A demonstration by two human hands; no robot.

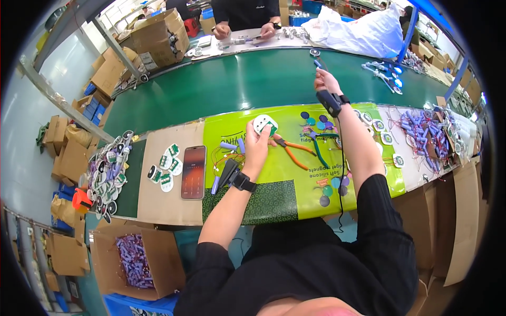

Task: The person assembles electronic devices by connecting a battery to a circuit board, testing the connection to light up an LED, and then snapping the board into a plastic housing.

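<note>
My left hand [257, 146] grips a white round casing [262, 122] with a small green circuit board on it, above the yellow-green mat. My right hand [327, 83] reaches out over the green conveyor belt [211, 87], its fingers closed around a small purple-blue cylinder [318, 63]. A round piece with a dark centre [314, 52] lies just beyond those fingertips; whether it is joined to the cylinder I cannot tell. Orange-handled pliers [293, 150] and green-handled cutters [320, 147] lie beside my left hand. Wired purple cylinders [232, 146] are close to its wrist.
A phone [193, 173] and several white casings [166, 182] lie at left, beside a casing pile [109, 176]. Purple cylinders heap at right [419, 129] and fill a carton [134, 260] below. White-blue assemblies [385, 76] sit on the belt. Across it, another person's hands [268, 30] work.
</note>
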